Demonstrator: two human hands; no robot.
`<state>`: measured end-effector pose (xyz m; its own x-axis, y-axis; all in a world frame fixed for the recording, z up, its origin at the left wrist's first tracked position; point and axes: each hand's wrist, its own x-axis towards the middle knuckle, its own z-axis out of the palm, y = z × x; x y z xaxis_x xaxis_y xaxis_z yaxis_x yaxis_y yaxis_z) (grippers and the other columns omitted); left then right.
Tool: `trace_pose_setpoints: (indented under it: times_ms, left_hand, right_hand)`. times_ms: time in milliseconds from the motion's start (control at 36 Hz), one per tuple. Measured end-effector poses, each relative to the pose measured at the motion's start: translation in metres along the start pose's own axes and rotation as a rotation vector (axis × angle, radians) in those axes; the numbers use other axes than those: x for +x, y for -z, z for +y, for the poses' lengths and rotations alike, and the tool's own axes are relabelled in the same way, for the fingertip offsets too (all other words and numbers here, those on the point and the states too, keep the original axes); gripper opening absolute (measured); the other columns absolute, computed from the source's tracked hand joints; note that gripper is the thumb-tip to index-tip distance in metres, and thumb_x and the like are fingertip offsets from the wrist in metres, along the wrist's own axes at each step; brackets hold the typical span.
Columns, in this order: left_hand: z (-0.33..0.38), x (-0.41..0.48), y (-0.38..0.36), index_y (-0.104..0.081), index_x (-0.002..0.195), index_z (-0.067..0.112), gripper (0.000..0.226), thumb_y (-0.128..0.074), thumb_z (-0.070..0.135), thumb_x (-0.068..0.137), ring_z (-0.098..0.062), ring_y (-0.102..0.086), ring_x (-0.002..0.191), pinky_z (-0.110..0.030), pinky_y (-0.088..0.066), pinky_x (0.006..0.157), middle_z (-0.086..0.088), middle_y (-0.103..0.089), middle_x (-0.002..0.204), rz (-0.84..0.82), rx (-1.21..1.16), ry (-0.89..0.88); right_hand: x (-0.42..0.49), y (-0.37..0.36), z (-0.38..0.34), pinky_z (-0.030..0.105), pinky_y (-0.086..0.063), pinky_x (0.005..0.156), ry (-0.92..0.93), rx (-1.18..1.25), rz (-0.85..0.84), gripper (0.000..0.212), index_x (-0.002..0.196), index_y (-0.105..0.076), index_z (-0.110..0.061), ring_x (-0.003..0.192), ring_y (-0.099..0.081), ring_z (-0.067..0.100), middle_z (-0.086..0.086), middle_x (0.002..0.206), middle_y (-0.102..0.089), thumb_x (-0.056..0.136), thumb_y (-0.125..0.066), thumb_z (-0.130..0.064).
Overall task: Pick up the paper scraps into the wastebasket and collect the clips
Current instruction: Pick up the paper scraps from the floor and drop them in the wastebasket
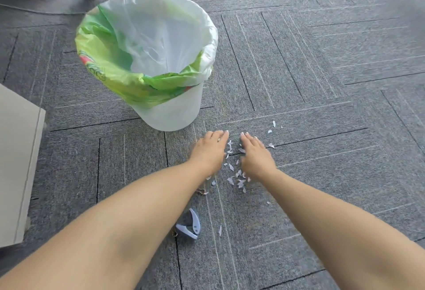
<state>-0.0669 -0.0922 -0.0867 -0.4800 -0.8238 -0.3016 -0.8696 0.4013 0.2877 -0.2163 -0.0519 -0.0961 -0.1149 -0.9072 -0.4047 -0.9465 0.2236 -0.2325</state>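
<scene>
Left hand (210,151) and right hand (254,155) lie flat on the carpet, fingers straight and holding nothing, flanking the paper scraps (232,168).

From the left: one pale cabinet (18,163), then one wastebasket (174,115) with a green-and-clear liner, standing just beyond the left hand. No scraps show inside it, so the job looks barely begun. Between and around the two hands lie a few dozen small white scraps, too fine to count exactly, with several strays out to the right. By the left forearm sit two small brownish tangles, probably the clips (202,192), number unclear, near one pale blue hand tool (189,225). Gathering, binning and clip collecting all seem left to do.
</scene>
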Motion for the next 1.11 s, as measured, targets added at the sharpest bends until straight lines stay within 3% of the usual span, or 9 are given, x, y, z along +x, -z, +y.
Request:
trace_pose_setpoints:
  times_ms: [139,306,444,556,639,694,806,944,1111]
  left_hand:
    - [-0.002,0.012,0.007,-0.011,0.155,0.014,0.077,-0.052,0.004,0.090,-0.027,-0.006,0.148,-0.045,-0.013,0.120,-0.003,-0.009,0.161,-0.093,0.096,0.039]
    - [-0.004,-0.016,-0.014,-0.004,0.156,0.016,0.090,-0.047,-0.014,0.082,-0.023,0.002,0.150,-0.040,-0.004,0.120,-0.002,0.001,0.164,-0.084,0.003,-0.028]
    - [0.006,-0.041,-0.036,-0.024,0.152,0.019,0.062,-0.051,0.010,0.097,-0.016,-0.007,0.149,-0.040,-0.009,0.120,0.003,-0.018,0.161,-0.019,-0.228,-0.062]
    - [0.017,-0.054,-0.036,-0.047,0.139,0.021,0.046,-0.057,0.017,0.095,-0.011,-0.040,0.134,-0.032,-0.027,0.116,0.005,-0.045,0.145,-0.013,-0.419,-0.090]
    - [0.019,-0.053,-0.038,-0.050,0.137,0.024,0.050,-0.065,0.015,0.090,-0.006,-0.041,0.127,-0.024,-0.026,0.113,0.008,-0.047,0.137,0.066,-0.545,-0.012]
    - [0.020,-0.050,-0.038,-0.041,0.144,0.023,0.066,-0.071,0.018,0.085,-0.006,-0.033,0.132,-0.026,-0.019,0.114,0.010,-0.038,0.141,0.067,-0.576,0.071]
    - [0.020,-0.045,-0.034,-0.031,0.149,0.021,0.082,-0.076,0.023,0.080,-0.009,-0.025,0.134,-0.034,-0.017,0.119,0.008,-0.031,0.141,-0.038,-0.551,0.114]
    - [0.015,-0.044,-0.035,-0.045,0.142,0.022,0.070,-0.077,0.027,0.080,-0.010,-0.035,0.122,-0.036,-0.031,0.114,0.007,-0.041,0.126,-0.032,-0.425,0.067]
    - [0.015,-0.047,-0.036,-0.056,0.133,0.026,0.051,-0.069,0.034,0.085,-0.010,-0.044,0.115,-0.032,-0.034,0.109,0.009,-0.047,0.115,0.013,-0.352,0.051]
  right_hand:
    - [0.017,0.005,0.005,0.044,-0.006,0.122,0.029,-0.043,-0.110,0.075,0.155,-0.001,-0.019,0.150,0.005,0.022,-0.001,0.163,0.001,0.095,-0.045,-0.010]
    - [-0.006,-0.002,0.013,0.032,-0.008,0.118,0.127,-0.010,-0.073,0.070,0.155,-0.010,-0.023,0.149,-0.001,0.014,-0.008,0.163,-0.004,0.095,-0.040,0.000]
    - [-0.043,-0.020,0.014,0.023,0.002,0.111,0.200,0.063,0.005,0.055,0.152,-0.024,-0.021,0.148,-0.012,0.012,-0.007,0.160,-0.019,0.100,-0.041,-0.012]
    - [-0.063,-0.025,0.015,0.029,-0.028,0.115,0.186,0.196,0.057,0.039,0.135,-0.052,-0.018,0.129,-0.044,0.011,-0.006,0.140,-0.051,0.097,-0.049,-0.011]
    - [-0.065,-0.023,0.020,0.025,-0.041,0.097,0.061,0.324,0.163,0.033,0.124,-0.060,-0.018,0.103,-0.047,0.004,-0.006,0.121,-0.058,0.094,-0.051,-0.006]
    - [-0.063,-0.021,0.021,0.028,-0.041,0.101,-0.015,0.404,0.178,0.038,0.125,-0.059,-0.019,0.108,-0.044,0.004,-0.007,0.122,-0.053,0.091,-0.056,-0.003]
    - [-0.056,-0.018,0.018,0.039,-0.029,0.117,-0.001,0.387,0.017,0.065,0.144,-0.041,-0.021,0.129,-0.029,0.010,-0.004,0.139,-0.040,0.085,-0.066,-0.009]
    - [-0.054,-0.019,0.018,0.036,-0.021,0.116,0.069,0.257,-0.032,0.082,0.148,-0.034,-0.025,0.130,-0.023,0.014,-0.006,0.140,-0.034,0.078,-0.077,-0.034]
    - [-0.057,-0.028,0.022,0.032,-0.032,0.112,0.078,0.249,0.093,0.069,0.146,-0.038,-0.023,0.112,-0.033,0.008,-0.009,0.117,-0.043,0.086,-0.070,-0.022]
